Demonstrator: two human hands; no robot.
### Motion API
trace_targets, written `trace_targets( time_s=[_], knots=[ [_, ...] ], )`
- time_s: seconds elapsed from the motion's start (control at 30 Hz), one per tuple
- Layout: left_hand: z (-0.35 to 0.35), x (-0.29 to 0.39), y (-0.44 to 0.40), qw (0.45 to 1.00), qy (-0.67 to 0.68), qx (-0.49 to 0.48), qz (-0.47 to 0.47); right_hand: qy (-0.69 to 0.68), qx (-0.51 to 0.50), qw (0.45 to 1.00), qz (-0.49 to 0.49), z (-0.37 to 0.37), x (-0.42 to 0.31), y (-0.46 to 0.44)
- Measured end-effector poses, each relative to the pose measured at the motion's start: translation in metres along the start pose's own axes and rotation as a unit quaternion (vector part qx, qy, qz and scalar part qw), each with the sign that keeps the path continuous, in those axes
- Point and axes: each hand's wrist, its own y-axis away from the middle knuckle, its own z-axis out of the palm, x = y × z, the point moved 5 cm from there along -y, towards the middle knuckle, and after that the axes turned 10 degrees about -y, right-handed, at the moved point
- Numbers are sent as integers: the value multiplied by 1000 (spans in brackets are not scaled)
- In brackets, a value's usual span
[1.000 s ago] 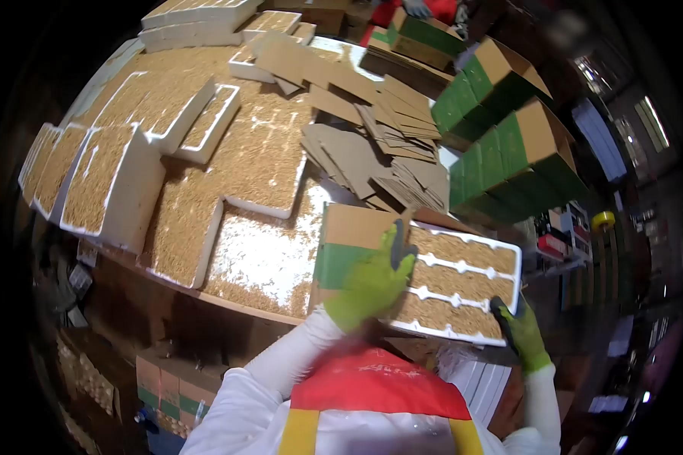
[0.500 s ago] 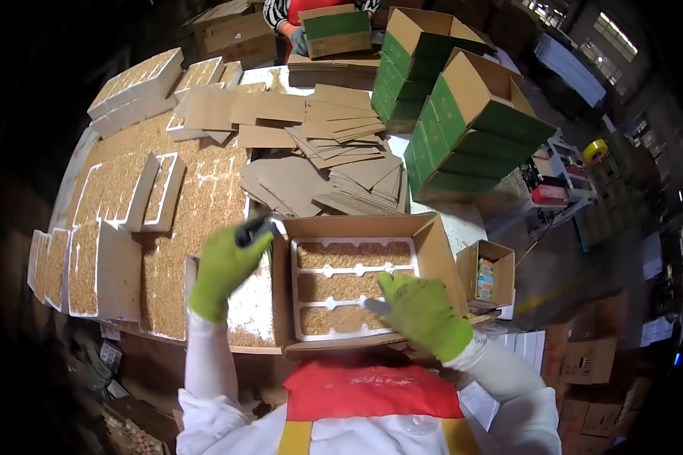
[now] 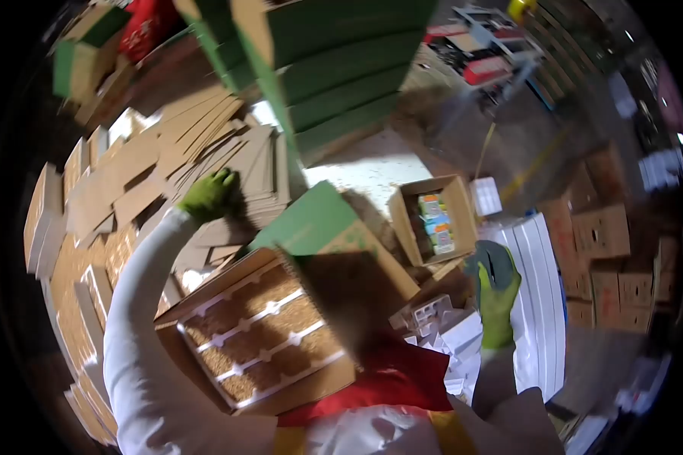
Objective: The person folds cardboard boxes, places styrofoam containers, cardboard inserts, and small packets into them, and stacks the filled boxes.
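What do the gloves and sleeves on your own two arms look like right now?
The left hand and right hand wear lime-green gloves, with grey fingers visible on the right one. The long sleeves are white, the right one shadowed.

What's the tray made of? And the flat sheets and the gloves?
Tray: maybe foam or plastic; smooth white, with moulded-looking ridges. Sheets: probably cardboard; dull brown, thin, straight-edged. Gloves: perhaps knitted cloth; matte green, with grey areas suggesting rubbery coating.
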Motion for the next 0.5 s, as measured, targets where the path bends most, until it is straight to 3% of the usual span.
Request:
trace_targets(
  time_s=[0.03,0.1,0.17,0.23,0.3,0.33,0.43,0.5],
  knots=[
    [20,-10,7,999,-31,-14,-11,-37,19,999,26,-15,23,-9],
    [8,-7,25,996,-6,-71,-44,14,0,994,112,-18,47,-29],
    [-7,-2,48,996,5,-70,-48,195,-116,974,14,0,77,-55],
    [-13,-8,76,983,32,-170,-56,444,-151,882,-40,32,92,-71],
    [-22,-22,120,956,221,-127,-144,525,-207,825,-27,54,133,-82],
    [-47,-17,130,941,222,-152,-204,563,-235,792,-20,63,155,-85],
    [-95,-16,179,903,276,7,-328,594,-207,752,-196,74,188,-90],
    [-118,-13,214,913,245,92,-314,532,-251,808,-28,69,176,-102]
  ],
)
